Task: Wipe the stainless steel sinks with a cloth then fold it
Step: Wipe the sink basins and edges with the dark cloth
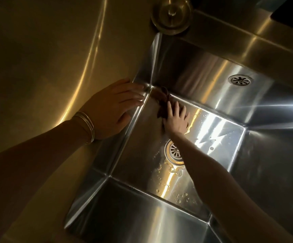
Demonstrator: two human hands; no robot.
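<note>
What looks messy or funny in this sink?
Nothing is broken. Only water drops and a small puddle sit on the shiny stainless steel sink floor beside the round metal drain strainer, not yet wiped.

Two bare arms in shot. The left forearm (37, 155) is uncovered from the near left edge all the way to the wrist. There sits a stack of thin silvery bangles (87, 126), several slim rings packed close together, glinting just behind the left hand (112, 109). The right forearm (221, 181) is bare too, right up to the right hand (177, 121).
</note>
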